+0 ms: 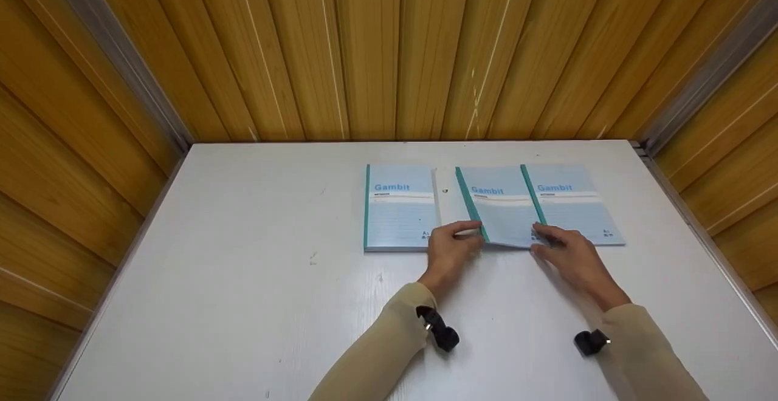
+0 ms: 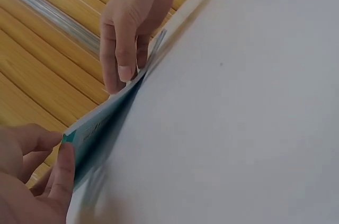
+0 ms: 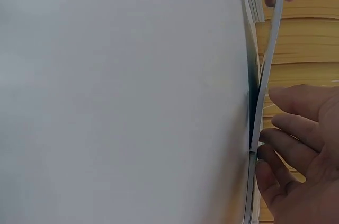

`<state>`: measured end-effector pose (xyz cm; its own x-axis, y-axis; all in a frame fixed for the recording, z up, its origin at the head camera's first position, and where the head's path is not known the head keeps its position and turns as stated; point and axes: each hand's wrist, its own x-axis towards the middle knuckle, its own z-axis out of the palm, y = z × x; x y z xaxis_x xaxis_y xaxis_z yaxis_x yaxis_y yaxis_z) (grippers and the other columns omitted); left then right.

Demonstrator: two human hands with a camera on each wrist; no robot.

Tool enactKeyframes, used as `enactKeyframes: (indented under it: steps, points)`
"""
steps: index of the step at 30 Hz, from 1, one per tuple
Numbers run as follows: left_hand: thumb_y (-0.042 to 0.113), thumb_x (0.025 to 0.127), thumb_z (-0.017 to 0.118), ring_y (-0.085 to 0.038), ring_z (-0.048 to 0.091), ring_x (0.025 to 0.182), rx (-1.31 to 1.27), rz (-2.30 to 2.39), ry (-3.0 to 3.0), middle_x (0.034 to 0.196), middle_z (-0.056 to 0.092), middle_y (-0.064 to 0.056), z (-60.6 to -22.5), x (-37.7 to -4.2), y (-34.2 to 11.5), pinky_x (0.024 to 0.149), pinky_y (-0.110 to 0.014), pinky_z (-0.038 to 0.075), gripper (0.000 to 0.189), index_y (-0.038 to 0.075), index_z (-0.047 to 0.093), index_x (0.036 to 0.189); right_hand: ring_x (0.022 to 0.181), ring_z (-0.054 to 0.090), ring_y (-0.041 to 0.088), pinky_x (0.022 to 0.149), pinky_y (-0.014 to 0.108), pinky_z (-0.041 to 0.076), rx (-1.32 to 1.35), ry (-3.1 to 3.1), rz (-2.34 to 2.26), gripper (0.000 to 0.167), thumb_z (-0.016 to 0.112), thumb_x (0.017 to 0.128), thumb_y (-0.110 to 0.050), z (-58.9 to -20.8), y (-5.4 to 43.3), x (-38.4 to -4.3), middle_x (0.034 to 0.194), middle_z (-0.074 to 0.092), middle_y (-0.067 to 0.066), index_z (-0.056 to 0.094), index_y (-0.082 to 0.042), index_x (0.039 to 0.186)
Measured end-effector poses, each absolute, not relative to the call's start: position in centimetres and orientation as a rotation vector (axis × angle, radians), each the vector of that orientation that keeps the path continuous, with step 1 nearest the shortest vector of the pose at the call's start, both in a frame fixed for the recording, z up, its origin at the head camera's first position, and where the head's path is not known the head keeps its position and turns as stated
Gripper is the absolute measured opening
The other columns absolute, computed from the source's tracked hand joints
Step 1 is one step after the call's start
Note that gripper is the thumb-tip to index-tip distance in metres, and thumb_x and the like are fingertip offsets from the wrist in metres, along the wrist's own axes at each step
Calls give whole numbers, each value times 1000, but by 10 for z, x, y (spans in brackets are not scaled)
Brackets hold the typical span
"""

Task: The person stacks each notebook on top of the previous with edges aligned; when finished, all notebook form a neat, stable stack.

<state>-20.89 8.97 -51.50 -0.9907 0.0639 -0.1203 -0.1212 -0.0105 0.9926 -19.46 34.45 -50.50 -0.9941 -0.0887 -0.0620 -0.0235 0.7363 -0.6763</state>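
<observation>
Three light-blue "Gambit" notebooks lie in a row in the head view. My left hand [image 1: 453,252] pinches the lower spine corner of the middle notebook [image 1: 504,206] between thumb and fingers. That corner is lifted, and the left wrist view shows a dark gap under the notebook [image 2: 100,123]. My right hand [image 1: 571,258] is at the lower right corner of this notebook, beside the green spine of the right notebook [image 1: 574,206]. In the right wrist view its fingers [image 3: 291,144] are loosely bent, fingertips right at the notebook edges, not wrapped around them.
The left notebook [image 1: 398,212], with a thicker edge, lies flat just left of my left hand. All rest on a white table [image 1: 243,279], whose back edge meets a wood-patterned panel wall [image 1: 364,54]. Similar panels stand on both sides.
</observation>
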Motion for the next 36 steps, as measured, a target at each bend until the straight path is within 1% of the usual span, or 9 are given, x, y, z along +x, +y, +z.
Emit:
enactKeyframes:
  steps: [5,9,12,15,17,20,24,30,36]
  points:
    - [0,86,83,-10,71,100,-68,2211,1965,115,77,-3,-514,-206,96,87,-28,59,35,4,79,120,144,40,51,119,66,31,-82,2840,-1122,57,73,103,-18,-506,343,-193,154,53,26,54,1,153]
    - [-1,86,84,-10,71,98,-80,2202,1999,113,78,-4,-514,-203,98,87,-28,59,34,3,80,119,137,50,48,115,61,39,-91,2847,-1178,54,72,104,-21,-508,344,-191,149,57,26,56,1,151]
    - [-1,87,83,-10,70,99,-74,2202,2013,112,78,-3,-511,-203,96,88,-27,59,32,3,80,119,129,59,44,107,46,49,-42,2873,-1233,51,69,106,-27,-508,347,-189,143,62,26,59,-1,149]
    - [0,88,83,-12,71,100,-71,2219,1977,111,77,-2,-507,-204,93,88,-28,60,32,4,80,119,122,62,37,94,24,51,34,2892,-1294,50,64,108,-32,-507,352,-187,138,63,26,61,0,147]
    - [1,89,82,-13,70,101,-70,2229,1945,111,77,-2,-505,-205,91,88,-28,60,31,5,80,119,116,66,31,86,15,52,68,2875,-1339,51,62,109,-33,-506,355,-188,136,64,25,60,0,148]
    - [2,89,82,-14,71,100,-90,2241,1898,109,77,-1,-503,-205,88,87,-29,61,29,7,80,118,108,69,23,83,15,56,90,2776,-1399,54,60,110,-36,-507,357,-189,132,62,24,56,-1,152]
    - [1,91,81,-16,75,98,-90,2276,1847,106,78,-4,-504,-205,87,87,-31,62,29,4,79,119,106,70,15,89,22,59,118,2635,-1497,60,61,110,-38,-508,358,-192,131,61,22,51,-2,157]
    - [-2,90,81,-16,76,95,-109,2275,1882,103,79,-6,-506,-204,86,84,-32,63,29,2,78,118,105,66,6,93,21,57,149,2579,-1604,58,67,107,-29,-508,360,-192,129,61,18,52,2,154]
    - [-1,89,83,-14,76,91,-104,2248,1983,99,79,-3,-504,-203,83,82,-31,63,26,2,80,114,117,58,9,93,11,49,181,2617,-1528,62,68,105,-46,-502,362,-189,147,57,16,58,-9,153]
